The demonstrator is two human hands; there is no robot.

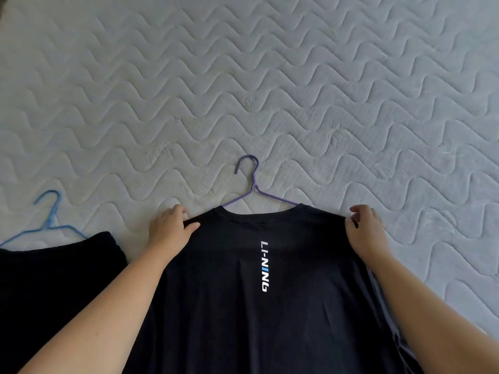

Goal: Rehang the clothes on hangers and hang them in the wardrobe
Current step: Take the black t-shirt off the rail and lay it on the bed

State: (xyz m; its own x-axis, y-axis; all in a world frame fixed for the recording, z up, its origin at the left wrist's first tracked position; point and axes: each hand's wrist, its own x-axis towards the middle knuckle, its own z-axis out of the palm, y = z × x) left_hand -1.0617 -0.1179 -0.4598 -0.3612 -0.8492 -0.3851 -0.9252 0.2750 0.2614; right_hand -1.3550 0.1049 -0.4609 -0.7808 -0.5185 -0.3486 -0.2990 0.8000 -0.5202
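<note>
A black T-shirt [229, 287] with white vertical lettering lies flat on the mattress, collar pointing away from me. A purple hanger [252, 184] sits inside it, its hook and upper arms sticking out of the neck opening. My left hand [170, 228] pinches the shirt's left shoulder, thumb on top of the fabric. My right hand [364, 228] pinches the right shoulder seam with curled fingers.
A blue hanger [50, 222] lies at the left, partly under a second black garment [54, 287]. Everything rests on a pale quilted mattress [270, 90] that stretches far ahead and to the right.
</note>
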